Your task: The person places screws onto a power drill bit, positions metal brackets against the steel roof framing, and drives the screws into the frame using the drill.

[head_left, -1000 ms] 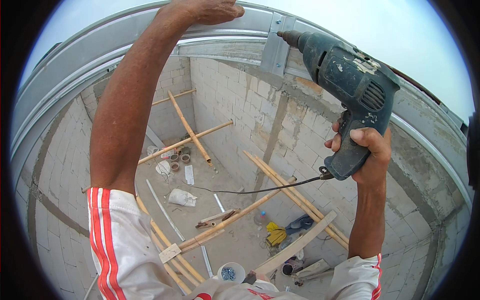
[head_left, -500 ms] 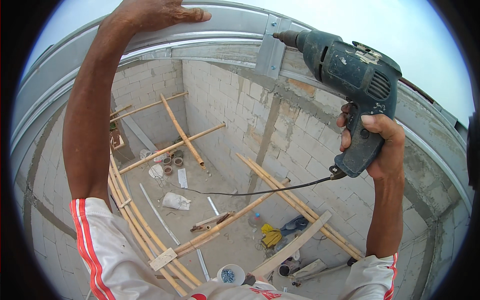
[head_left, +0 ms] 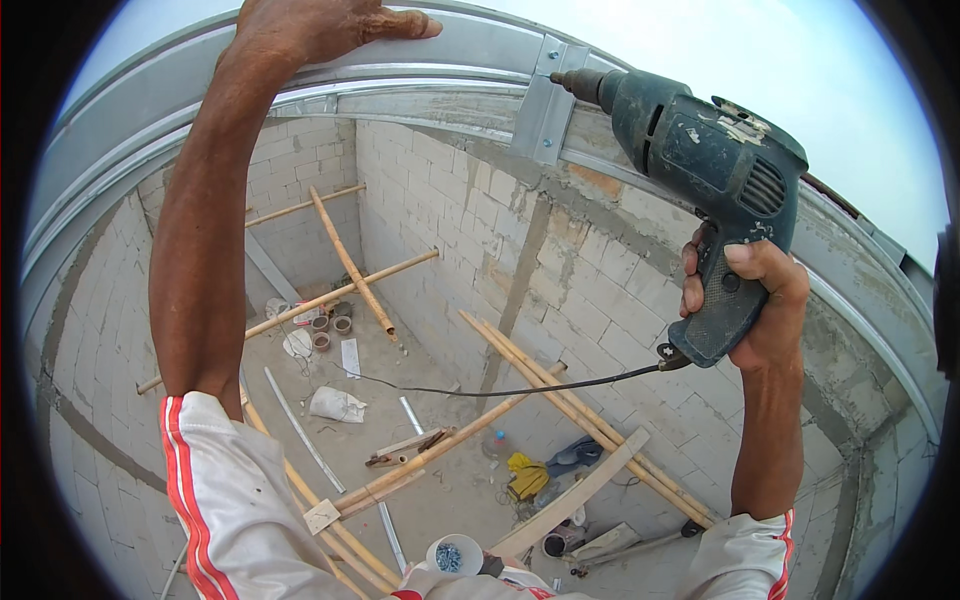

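My right hand [head_left: 768, 295] is wrapped around the handle of a worn dark green corded drill [head_left: 690, 140]. The drill tip points left and meets, or nearly meets, a screw spot on the upper part of a metal bracket plate [head_left: 540, 118]. Screw heads show above and below on that plate. It is fixed across a long grey metal roof channel [head_left: 470, 48]. At the upper left my left hand [head_left: 310, 30] grips this channel, its thumb stretched along the near face; the other fingers are hidden or cut off by the picture's edge.
Below lies a walled room of pale block walls [head_left: 420, 190]. Bamboo poles [head_left: 440, 452] and a plank [head_left: 575, 495] span it. The drill's cable [head_left: 500, 393] hangs across. A white bucket of screws [head_left: 455, 553] is close to me. Yellow cloth [head_left: 527, 475] lies below.
The view has shifted slightly, so the room below appears farther left and my left forearm a little farther right. Both hands keep their hold, and the drill tip stays at the bracket.
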`<state>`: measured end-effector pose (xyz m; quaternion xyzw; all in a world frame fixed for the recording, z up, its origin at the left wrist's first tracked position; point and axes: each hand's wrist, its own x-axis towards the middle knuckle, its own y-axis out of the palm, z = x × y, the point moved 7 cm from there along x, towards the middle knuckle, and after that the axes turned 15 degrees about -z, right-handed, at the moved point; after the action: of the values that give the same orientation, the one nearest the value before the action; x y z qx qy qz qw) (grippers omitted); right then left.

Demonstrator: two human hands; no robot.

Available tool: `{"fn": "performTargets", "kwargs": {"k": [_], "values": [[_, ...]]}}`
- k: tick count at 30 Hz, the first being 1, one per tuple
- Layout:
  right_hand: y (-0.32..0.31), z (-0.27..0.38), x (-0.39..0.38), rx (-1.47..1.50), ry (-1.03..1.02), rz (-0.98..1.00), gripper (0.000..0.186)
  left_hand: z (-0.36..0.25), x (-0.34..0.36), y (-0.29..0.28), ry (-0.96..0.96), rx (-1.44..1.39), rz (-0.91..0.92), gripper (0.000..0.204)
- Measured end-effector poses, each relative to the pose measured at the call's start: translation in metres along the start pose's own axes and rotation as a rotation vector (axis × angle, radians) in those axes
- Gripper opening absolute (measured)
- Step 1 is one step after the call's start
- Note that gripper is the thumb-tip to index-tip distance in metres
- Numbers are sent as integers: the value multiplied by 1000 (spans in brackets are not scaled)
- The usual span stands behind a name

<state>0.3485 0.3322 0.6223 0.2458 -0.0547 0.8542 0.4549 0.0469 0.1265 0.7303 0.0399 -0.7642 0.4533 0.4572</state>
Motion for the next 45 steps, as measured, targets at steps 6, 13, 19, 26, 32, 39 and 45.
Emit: {"fn": "performTargets", "kwargs": {"k": [6, 13, 19, 26, 32, 39, 45], "values": [[1, 1, -2, 11, 17, -7, 42, -4, -10, -13, -25, 9, 17, 94], [2, 2, -2, 10, 21, -32, 41, 3, -5, -3, 3, -2, -62, 94], [6, 17, -7, -36, 13, -78, 34, 0, -4, -5, -36, 51, -13, 93], [11, 28, -9, -112, 2, -99, 32, 9, 9, 5, 48, 22, -7, 89], [10, 32, -11, -97, -17, -92, 33, -2, -15, -14, -53, 28, -46, 92], [11, 30, -7, -95, -13, -65, 34, -1, -11, -13, -176, 143, -96, 95], [11, 30, -6, -125, -11, -72, 36, 3, -8, -9, -110, 104, -3, 94]]}}
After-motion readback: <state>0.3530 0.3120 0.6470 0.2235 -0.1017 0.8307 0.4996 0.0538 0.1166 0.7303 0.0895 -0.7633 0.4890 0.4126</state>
